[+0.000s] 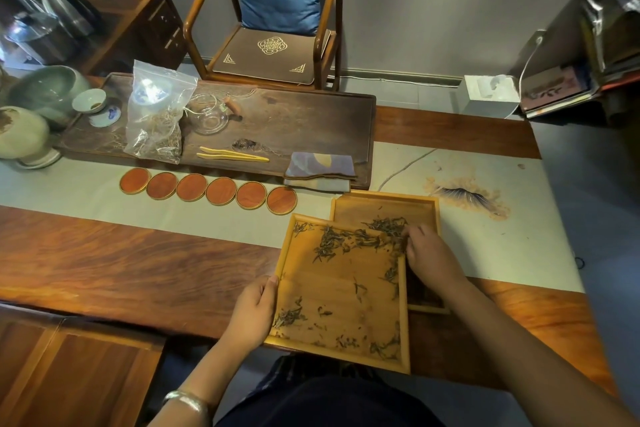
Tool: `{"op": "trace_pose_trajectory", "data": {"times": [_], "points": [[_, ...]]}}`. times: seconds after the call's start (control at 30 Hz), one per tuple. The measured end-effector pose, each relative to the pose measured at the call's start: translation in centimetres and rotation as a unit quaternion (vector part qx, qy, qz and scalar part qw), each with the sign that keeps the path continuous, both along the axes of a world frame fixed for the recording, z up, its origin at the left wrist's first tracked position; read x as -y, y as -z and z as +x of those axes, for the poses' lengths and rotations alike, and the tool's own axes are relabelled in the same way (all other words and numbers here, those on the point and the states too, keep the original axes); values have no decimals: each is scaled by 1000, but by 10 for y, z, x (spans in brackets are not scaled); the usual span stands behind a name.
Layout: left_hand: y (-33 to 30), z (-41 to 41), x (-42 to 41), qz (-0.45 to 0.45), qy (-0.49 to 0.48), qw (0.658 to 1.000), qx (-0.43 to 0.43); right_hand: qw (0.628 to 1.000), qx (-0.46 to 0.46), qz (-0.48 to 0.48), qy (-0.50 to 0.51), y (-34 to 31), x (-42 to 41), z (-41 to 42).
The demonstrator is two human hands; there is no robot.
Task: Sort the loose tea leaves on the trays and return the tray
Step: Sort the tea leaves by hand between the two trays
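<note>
Wooden table (138, 263) bears overlapping trays: left hand (254, 308) grips the near tray (341, 291), right hand (427, 253) pinches tea leaves (349, 241); tilting could spill them.

On the table (138, 253), the near tray (341, 291) overlaps the left part of the far tray (384, 208), with tea leaves (346, 241) lying in both. A row of coasters (207, 189) lies to the left and farther off, and behind it sits the long board (294, 121) bearing the bag (156, 114), tongs (232, 154) and glass pitcher (207, 114). A chair (273, 17) stands beyond the table.
</note>
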State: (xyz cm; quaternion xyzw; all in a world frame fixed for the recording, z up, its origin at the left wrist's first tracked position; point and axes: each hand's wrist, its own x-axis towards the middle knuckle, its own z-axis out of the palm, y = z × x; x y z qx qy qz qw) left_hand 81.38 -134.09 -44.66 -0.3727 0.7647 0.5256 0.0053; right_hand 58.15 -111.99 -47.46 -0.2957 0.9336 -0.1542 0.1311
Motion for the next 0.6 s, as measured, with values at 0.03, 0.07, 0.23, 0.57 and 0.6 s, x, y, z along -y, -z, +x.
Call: {"op": "trace_pose_trajectory", "data": {"times": [0.03,0.07,0.23,0.57,0.6], "points": [[1,0,1,1,-1,1000,0,1000,-8,-7,6,-1,0,1],[1,0,1,2,-3,1000,0,1000,-23,-17,8,-3,1,3],[2,-1,0,9,-8,1000,-6,991,-59,-84,-90,-18,26,30],[1,-5,-1,2,5,1000,-10,974,-12,-12,-227,-13,60,60],[2,-5,-1,1,6,1000,-9,974,-21,-18,-225,-12,57,59]]}}
